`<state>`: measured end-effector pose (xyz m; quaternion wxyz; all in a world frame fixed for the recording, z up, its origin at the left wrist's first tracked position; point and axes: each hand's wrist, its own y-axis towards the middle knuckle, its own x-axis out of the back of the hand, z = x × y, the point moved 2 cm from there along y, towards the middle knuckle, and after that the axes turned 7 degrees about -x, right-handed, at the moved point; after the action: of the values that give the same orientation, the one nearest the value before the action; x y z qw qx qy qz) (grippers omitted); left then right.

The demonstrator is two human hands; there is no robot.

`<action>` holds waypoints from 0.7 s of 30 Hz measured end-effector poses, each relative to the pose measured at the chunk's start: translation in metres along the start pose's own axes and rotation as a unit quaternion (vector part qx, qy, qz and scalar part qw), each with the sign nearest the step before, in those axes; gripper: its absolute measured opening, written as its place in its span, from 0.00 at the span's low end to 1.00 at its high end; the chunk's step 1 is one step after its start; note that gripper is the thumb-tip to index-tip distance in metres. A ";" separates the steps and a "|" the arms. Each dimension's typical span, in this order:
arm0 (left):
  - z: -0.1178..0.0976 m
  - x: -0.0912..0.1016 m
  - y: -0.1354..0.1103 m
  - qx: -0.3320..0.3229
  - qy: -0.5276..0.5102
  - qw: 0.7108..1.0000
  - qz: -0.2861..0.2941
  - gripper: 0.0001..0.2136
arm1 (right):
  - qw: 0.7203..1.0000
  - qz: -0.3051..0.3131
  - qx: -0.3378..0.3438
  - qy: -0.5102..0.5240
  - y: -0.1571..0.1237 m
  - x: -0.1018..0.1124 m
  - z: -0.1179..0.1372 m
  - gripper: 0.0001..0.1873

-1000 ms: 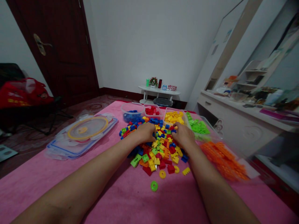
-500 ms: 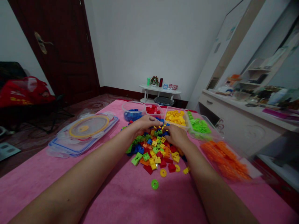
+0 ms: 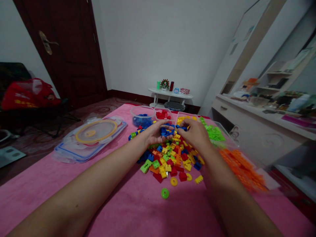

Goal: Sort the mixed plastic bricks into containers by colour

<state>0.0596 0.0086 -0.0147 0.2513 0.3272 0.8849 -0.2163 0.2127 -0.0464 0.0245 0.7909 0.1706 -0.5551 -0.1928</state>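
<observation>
A mixed heap of toy building bricks (image 3: 170, 161) in red, yellow, green, orange and blue lies on the pink cloth (image 3: 138, 207). Over its far side, my left hand (image 3: 156, 134) is cupped, palm turned inward, around several blue bricks (image 3: 166, 130). My right hand (image 3: 195, 132) is just right of it, thumb and fingers pinched at a blue brick (image 3: 182, 127). Behind the hands stand a round tub of blue bricks (image 3: 142, 120), a box of red bricks (image 3: 163, 115) and a box of yellow bricks (image 3: 185, 118), partly hidden by my right hand.
Green bricks (image 3: 215, 133) fill a clear box at the right, and orange bricks (image 3: 243, 169) sit in another one nearer me. Stacked clear lids (image 3: 91, 140) lie at the left. A yellow ring (image 3: 173, 181) and a green ring (image 3: 165, 193) lie in front of the heap.
Both hands have risen from the heap. Blue bricks now show in the left palm, and the right hand has lifted with a blue brick at its fingertips.
</observation>
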 end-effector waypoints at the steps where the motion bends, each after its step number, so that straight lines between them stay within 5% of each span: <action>1: 0.002 -0.002 0.000 0.001 -0.005 1.000 0.009 0.17 | 0.999 -0.010 0.018 0.027 -0.001 0.001 0.007 0.08; 5: 0.011 -0.011 0.001 -0.006 -0.052 0.998 0.047 0.17 | 0.992 -0.007 0.073 0.101 -0.007 -0.001 0.025 0.16; 9: 0.009 -0.012 0.001 -0.025 -0.078 0.996 0.019 0.07 | 0.987 -0.063 0.078 0.123 -0.008 0.003 0.024 0.12; 14: -0.039 0.004 0.010 -0.127 -0.022 0.990 -0.059 0.06 | 0.980 -0.104 0.090 0.143 -0.007 0.011 0.022 0.08; 18: -0.100 0.032 0.022 -0.287 0.142 0.921 -0.221 0.09 | 0.980 -0.099 0.095 0.146 -0.008 0.010 0.023 0.07; 21: -0.123 0.053 0.025 -0.302 0.293 0.862 -0.284 0.11 | 0.983 -0.086 0.091 0.133 -0.006 0.007 0.020 0.07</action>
<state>0.0045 0.1183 0.0448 -0.0057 0.0184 0.9943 0.1051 0.1949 -0.0566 0.0336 0.8193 0.3134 -0.4435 -0.1842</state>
